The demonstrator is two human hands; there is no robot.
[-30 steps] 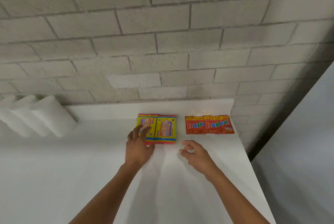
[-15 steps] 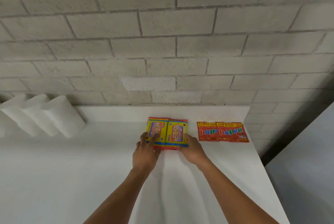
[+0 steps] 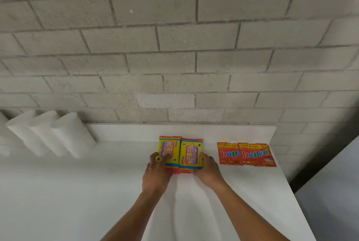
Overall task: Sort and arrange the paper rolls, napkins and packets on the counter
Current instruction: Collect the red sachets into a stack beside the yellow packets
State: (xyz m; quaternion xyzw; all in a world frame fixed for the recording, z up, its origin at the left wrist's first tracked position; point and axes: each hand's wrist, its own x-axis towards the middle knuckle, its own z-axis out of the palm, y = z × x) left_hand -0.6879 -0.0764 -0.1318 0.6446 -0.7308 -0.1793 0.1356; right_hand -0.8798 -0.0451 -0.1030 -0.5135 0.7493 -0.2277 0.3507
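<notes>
Two yellow Giggles packets lie flat and side by side on the white counter (image 3: 58, 192), touching along their long edges, a little in front of the counter's raised back ledge. The left Giggles packet (image 3: 170, 151) sits slightly further back than the right Giggles packet (image 3: 191, 155). The left hand (image 3: 156, 174) rests at the near left corner of the left packet, its fingers lying over the packet's left edge and lower face, bent only a little; whether they press or pinch it cannot be told. The right hand (image 3: 208, 170) lies against the right edge and near corner of the right packet, fingers bent lightly around that edge, so the pair sits between the two hands.

Each yellow packet carries the word "Giggles" in blue on an orange panel, running lengthwise, with a "10" near one edge and red and blue bands at the ends; smaller print is too fine to read.

Right of the Giggles pair, with a bare gap between, lie two overlapping red Hapee sachets (image 3: 247, 154), reading "hapee" in coloured letters under a gold "TRIPLE PACK" strip.

Well to the left of the pair, three white paper rolls (image 3: 52, 134) stand in a row, touching one another, against the grey block wall (image 3: 174, 46)
</notes>
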